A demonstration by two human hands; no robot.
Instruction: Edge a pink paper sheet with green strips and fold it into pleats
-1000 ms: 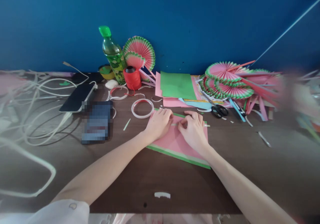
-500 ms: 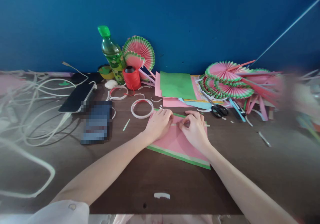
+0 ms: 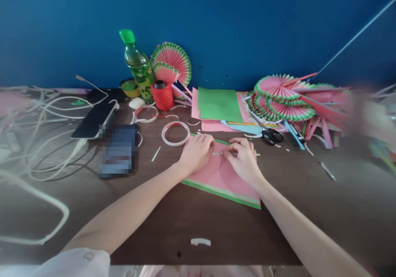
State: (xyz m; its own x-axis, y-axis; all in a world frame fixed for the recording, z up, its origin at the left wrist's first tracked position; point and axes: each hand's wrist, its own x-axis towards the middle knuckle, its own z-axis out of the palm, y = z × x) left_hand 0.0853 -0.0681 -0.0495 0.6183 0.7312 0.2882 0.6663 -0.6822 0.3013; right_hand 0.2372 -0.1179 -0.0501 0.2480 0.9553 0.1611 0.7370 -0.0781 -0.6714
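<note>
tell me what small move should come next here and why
Probably smooth the pale strip along the pink sheet with the right hand: that hand is at the strip, a pale end shows past the sheet's right edge, and the left hand rests on the sheet.

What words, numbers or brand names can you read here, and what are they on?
None that I can read.
Clear plastic bottle with a green cap: any writing on its green patterned label is too blurred.
Dark rectangular phone-like device: its face is masked by blocky squares, so nothing is readable.
Pink paper sheet with green edges: no writing that I can see.
</note>
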